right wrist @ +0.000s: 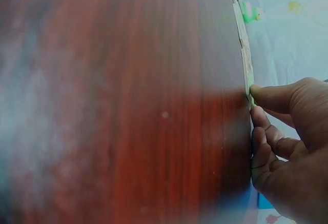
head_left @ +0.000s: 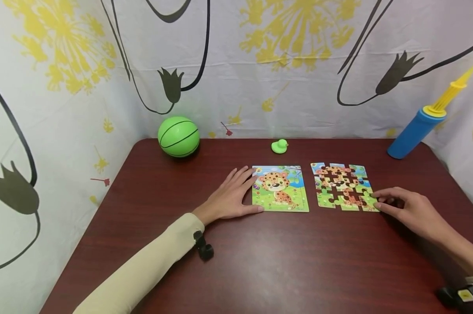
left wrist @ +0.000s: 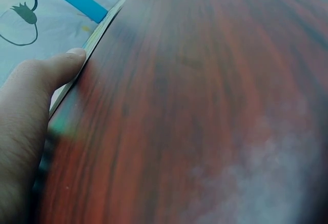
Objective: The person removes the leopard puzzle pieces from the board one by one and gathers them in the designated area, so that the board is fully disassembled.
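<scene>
My left hand (head_left: 231,196) lies spread at the left side of a square picture board (head_left: 277,189) showing a cartoon leopard cub. Its thumb touches the lower left corner and its fingertips reach the upper left edge; the left wrist view shows the thumb (left wrist: 72,60) on the board's edge. To the right lie jigsaw pieces (head_left: 338,183) with the same leopard picture, loosely arranged in a square with gaps. At their lower right, my right hand (head_left: 413,211) pinches a green puzzle piece (head_left: 369,200) between thumb and curled forefinger. The right wrist view shows this hand (right wrist: 292,131) low at the table.
Behind the puzzle, a small green rubber duck (head_left: 279,146) sits near the back edge of the dark wooden table (head_left: 260,261). A green ball (head_left: 179,136) is at the back left. A blue and yellow hand pump (head_left: 415,131) stands tilted at the back right, near the patterned cloth (head_left: 228,56).
</scene>
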Tool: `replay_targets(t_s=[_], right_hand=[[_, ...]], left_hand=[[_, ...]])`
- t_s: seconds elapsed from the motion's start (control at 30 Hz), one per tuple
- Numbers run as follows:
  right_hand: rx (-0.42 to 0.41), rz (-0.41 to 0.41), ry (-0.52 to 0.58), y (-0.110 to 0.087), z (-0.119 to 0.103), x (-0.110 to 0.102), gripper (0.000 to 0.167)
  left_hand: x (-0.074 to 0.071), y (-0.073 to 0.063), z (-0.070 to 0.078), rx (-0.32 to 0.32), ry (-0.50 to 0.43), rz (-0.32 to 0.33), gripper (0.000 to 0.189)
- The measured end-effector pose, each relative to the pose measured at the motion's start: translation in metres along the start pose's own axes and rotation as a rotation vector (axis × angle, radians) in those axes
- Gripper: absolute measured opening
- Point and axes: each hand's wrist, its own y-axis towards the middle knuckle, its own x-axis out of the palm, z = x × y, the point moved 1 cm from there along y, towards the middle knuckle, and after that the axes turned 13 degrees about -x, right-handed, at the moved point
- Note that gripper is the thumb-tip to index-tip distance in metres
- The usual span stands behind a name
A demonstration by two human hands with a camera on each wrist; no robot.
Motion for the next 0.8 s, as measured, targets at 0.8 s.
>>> replay_targets(t_s=[0.8], right_hand=[[-0.018, 0.017, -0.028, -0.0032, -0.0075, 0.001, 0.021]], left_hand=[[-0.0013, 0.001, 0.0006, 0.002, -0.014, -0.015, 0.106]])
